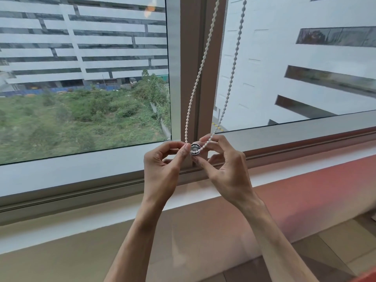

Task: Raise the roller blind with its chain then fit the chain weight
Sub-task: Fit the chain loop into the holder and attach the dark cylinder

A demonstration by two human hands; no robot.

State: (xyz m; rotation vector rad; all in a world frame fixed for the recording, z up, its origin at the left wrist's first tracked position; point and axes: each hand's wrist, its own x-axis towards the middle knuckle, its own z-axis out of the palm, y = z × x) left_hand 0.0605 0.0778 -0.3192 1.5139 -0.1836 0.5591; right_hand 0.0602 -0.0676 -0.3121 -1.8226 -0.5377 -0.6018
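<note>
seating the bead chain (pixel 200 64) in the round chain weight (pixel 195 148), just above the window sill (pixel 284 137): left hand (pixel 162 169) pinches its left edge, right hand (pixel 225 165) pinches the right. keep the loop taut and press each bead fully into the groove.

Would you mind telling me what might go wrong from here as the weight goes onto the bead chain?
1. The round chain weight is only pinched at its edges by the left hand and right hand; it may slip and drop toward the window sill.
2. The bead chain curves round the weight's lower rim; beads could sit unevenly or pop out.
</note>
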